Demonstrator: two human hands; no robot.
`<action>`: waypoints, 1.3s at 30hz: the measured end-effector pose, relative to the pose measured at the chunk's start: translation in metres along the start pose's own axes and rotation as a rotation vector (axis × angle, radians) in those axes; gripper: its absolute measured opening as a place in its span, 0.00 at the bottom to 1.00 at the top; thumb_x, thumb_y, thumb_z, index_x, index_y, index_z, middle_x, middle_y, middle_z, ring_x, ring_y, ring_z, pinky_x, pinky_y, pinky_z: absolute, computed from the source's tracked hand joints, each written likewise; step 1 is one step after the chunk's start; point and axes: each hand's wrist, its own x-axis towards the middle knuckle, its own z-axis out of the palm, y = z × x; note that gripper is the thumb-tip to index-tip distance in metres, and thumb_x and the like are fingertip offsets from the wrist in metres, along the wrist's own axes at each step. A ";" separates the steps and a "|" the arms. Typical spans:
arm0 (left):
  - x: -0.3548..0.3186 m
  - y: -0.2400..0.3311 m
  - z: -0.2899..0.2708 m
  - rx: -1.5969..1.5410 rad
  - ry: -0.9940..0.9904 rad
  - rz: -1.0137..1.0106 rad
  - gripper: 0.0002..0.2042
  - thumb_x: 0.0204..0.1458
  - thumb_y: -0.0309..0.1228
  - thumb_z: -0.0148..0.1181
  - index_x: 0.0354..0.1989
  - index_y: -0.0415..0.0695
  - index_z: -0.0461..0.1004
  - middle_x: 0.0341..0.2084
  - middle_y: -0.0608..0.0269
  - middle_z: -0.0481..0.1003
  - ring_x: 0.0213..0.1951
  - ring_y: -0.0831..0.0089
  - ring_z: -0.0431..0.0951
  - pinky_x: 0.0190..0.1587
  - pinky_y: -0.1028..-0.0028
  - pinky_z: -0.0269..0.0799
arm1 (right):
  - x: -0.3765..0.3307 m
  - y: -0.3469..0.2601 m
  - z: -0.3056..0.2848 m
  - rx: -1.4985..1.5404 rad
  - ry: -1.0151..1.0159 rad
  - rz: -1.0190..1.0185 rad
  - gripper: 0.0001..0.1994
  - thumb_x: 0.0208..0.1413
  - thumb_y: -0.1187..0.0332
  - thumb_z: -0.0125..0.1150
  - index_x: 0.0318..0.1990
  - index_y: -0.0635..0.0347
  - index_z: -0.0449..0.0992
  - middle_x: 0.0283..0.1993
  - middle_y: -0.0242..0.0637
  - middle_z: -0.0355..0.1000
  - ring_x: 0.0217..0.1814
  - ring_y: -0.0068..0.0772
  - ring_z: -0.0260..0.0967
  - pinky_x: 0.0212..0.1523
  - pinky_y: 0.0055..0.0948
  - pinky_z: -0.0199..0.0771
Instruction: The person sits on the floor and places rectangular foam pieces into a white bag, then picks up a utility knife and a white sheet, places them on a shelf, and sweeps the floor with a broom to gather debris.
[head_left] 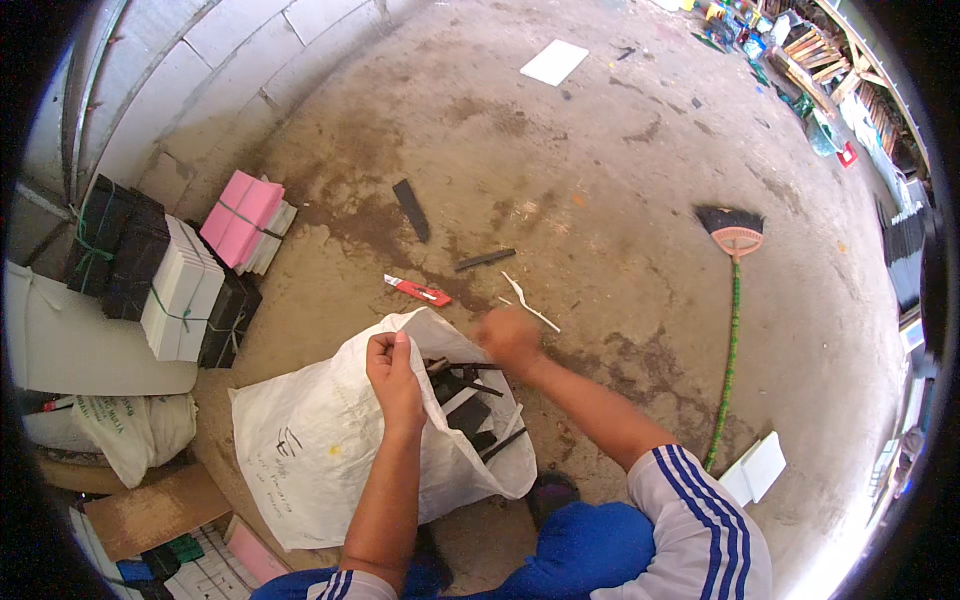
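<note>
A white woven sack (330,440) lies on its side in front of me, its mouth facing right. My left hand (396,378) is closed on the near edge of the mouth, thumb up. My right hand (508,340) is at the far edge of the opening, smeared by motion; whether its fingers grip the rim I cannot tell. Inside the mouth show dark and white offcut strips (466,408), partly hidden by the sack. Just beyond the sack lies a red utility knife (417,291). A thin white strip (520,297) rests on the floor past my right hand.
Black strips (410,210) lie farther out on the concrete floor. Tied bundles of pink (242,216), white (183,290) and black sheets stand at left by the block wall. A broom (736,300) lies at right, near white sheets (754,468). Another white sheet (554,62) is far off.
</note>
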 end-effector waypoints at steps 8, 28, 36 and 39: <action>0.003 0.000 0.005 -0.057 0.015 -0.024 0.06 0.65 0.29 0.57 0.36 0.43 0.69 0.28 0.74 0.68 0.31 0.86 0.64 0.36 0.81 0.61 | 0.015 0.067 0.044 -0.300 0.389 0.296 0.19 0.55 0.52 0.64 0.44 0.58 0.75 0.43 0.40 0.71 0.46 0.44 0.68 0.42 0.44 0.68; 0.031 0.016 -0.039 -0.191 0.188 -0.115 0.05 0.65 0.28 0.55 0.35 0.44 0.70 0.28 0.70 0.73 0.29 0.83 0.70 0.34 0.78 0.68 | 0.133 0.095 0.029 -0.367 0.039 -0.259 0.09 0.59 0.69 0.52 0.45 0.61 0.72 0.41 0.42 0.69 0.47 0.43 0.72 0.40 0.40 0.79; 0.008 0.012 -0.037 -0.207 0.192 -0.174 0.03 0.64 0.28 0.55 0.37 0.44 0.70 0.30 0.72 0.70 0.33 0.84 0.67 0.38 0.79 0.65 | 0.215 0.020 0.045 -0.248 0.134 -0.169 0.10 0.61 0.66 0.53 0.45 0.60 0.71 0.52 0.49 0.68 0.57 0.52 0.69 0.50 0.46 0.77; 0.001 0.012 -0.045 -0.206 0.199 -0.185 0.03 0.64 0.28 0.56 0.37 0.44 0.70 0.30 0.73 0.70 0.33 0.84 0.66 0.39 0.79 0.64 | 0.246 -0.015 0.057 -0.211 0.157 -0.085 0.12 0.62 0.66 0.53 0.50 0.57 0.73 0.57 0.54 0.67 0.59 0.57 0.68 0.52 0.49 0.76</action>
